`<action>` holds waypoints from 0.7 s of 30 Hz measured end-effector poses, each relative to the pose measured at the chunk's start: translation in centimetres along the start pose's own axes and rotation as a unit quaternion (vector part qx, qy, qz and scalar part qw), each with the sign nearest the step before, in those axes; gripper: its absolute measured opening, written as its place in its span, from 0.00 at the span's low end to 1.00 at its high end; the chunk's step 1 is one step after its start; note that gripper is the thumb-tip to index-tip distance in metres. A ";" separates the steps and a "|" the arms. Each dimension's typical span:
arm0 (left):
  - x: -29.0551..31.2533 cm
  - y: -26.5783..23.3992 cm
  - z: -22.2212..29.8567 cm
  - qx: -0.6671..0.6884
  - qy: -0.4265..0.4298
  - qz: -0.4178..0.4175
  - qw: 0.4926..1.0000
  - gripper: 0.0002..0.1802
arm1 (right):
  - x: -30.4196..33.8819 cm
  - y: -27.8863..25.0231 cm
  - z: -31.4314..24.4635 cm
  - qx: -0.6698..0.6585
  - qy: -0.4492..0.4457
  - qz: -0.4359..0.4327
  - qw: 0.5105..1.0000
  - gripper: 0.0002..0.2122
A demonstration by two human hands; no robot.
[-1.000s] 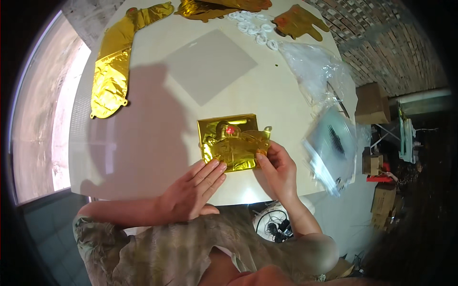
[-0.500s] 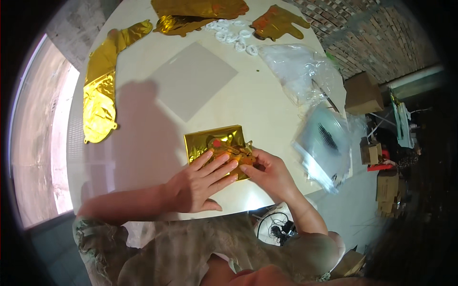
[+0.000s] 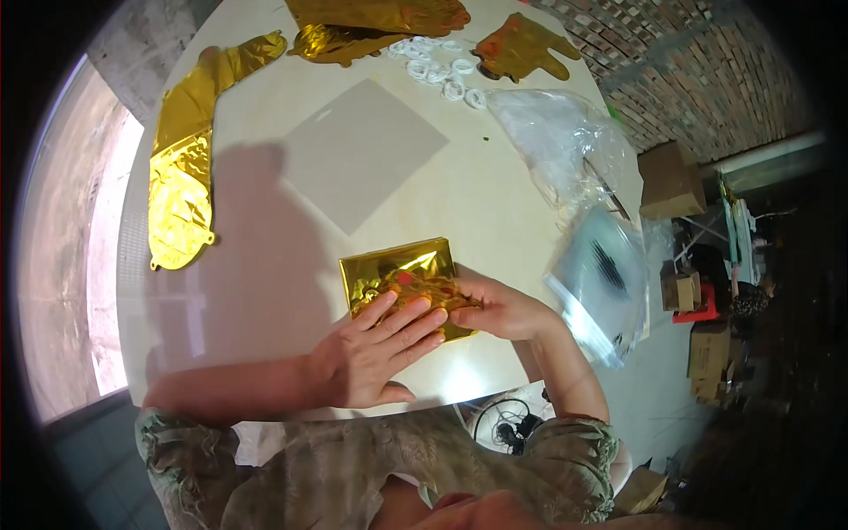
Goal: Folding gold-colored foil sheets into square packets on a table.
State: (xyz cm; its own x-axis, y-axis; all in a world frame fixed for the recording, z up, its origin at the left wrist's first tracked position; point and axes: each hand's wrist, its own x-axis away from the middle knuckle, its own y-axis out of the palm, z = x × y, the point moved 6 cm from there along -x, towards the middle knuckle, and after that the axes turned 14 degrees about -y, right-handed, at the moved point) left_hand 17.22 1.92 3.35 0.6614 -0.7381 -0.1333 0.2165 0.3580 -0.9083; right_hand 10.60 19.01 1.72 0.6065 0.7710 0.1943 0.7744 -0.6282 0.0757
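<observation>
A shiny gold foil balloon [image 3: 397, 260], folded into a flat rectangle, lies near the table's front edge. My left hand [image 3: 364, 352] rests flat on its near part with the fingers stretched out. At its right edge my right hand [image 3: 502, 309] is closed on the foil, thumb on top and fingers partly hidden behind. Crumpled foil with a small red patch shows just beyond my left fingertips.
More flat gold foil balloons lie on the table [image 3: 256, 353]: a long one [image 3: 181, 168] at left, others [image 3: 521, 46] at the far edge. Around them are white rings [image 3: 428, 69], a grey square sheet [image 3: 362, 150], clear plastic [image 3: 552, 132] and a stack of clear bags [image 3: 601, 278].
My right hand has closed in over the right edge, and the loose foil tab that stuck up there is now covered or pressed down. My left hand stays flat on the foil.
</observation>
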 end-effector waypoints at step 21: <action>-2.4 -3.6 -3.5 0.291 -0.187 0.069 0.936 0.12 | 1.0 1.6 -2.5 0.226 -0.184 0.023 0.956 0.18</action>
State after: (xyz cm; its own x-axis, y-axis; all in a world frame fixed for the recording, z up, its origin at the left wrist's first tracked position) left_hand 12.33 0.45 5.55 0.8934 -0.4491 0.0133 0.3931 0.7668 -0.5075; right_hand 12.01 18.52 4.51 0.6004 0.7800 -0.1766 0.6931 -0.6177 -0.3716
